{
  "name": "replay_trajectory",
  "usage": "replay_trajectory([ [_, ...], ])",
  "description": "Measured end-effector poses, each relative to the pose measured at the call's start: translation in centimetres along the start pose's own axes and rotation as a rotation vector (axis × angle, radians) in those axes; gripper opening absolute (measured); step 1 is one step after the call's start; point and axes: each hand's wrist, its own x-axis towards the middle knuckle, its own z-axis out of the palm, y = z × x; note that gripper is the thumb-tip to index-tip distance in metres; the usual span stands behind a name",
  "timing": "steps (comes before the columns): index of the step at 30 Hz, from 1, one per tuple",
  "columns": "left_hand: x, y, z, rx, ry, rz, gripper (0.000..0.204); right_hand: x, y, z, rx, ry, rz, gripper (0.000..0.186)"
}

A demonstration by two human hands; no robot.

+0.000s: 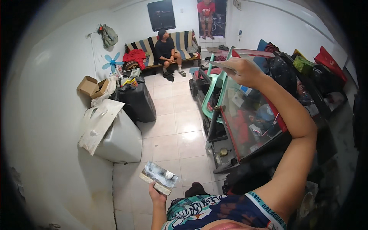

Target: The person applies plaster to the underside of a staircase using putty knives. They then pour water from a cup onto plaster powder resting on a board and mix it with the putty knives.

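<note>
My left hand (157,194), low in the centre, is closed on the lower edge of a rectangular board (158,177) with grey-white paste smeared across its face and a paler strip along the bottom. My right hand (247,72) is raised at upper right, its fingers closed around a thin, flat blade, apparently a scraper (224,64), pointing left. Beneath that arm are a mint-green plastic chair (211,107) and a glass-panelled case (245,115) with clutter inside.
A person in black (165,51) sits on a striped bench (186,42); another in red (207,15) is in a doorway. A white bin (124,142), black container (142,103), boxes (88,86) and blue fan (112,61) line the left. Piled bags (283,73) crowd the right. Tiled floor (168,119) runs between.
</note>
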Motion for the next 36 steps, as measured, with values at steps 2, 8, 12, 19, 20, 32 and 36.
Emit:
replay_trajectory([
  [2, -0.1, 0.0, 0.5, -0.012, -0.005, -0.003, 0.053, -0.1, 0.5, -0.1, 0.020, -0.024, 0.039, 0.042],
  [8, -0.5, 0.3, -0.6, -0.072, -0.028, 0.006, 0.054, 0.9, -0.2, 0.2, 0.038, -0.058, -0.002, 0.045],
  [12, -0.9, 0.0, -0.8, -0.041, -0.023, -0.003, 0.051, 0.0, -0.2, -0.6, 0.003, -0.072, -0.012, 0.041],
  [19, -1.8, 0.4, 0.4, -0.014, -0.014, -0.035, 0.044, -1.4, 3.4, -0.3, 0.067, -0.088, 0.041, 0.027],
  [20, -2.4, 0.8, 1.1, -0.012, -0.009, -0.029, 0.044, -0.9, 3.2, -0.4, 0.134, -0.131, 0.081, 0.030],
  [32, -3.8, 1.6, 2.5, 0.100, 0.116, 0.103, 0.048, -0.2, 1.6, -2.2, 0.083, -0.062, 0.036, 0.034],
  [36, -3.8, 1.5, 2.5, 0.140, 0.119, 0.126, 0.052, -0.1, 1.1, -2.6, 0.090, -0.057, 0.069, 0.034],
])
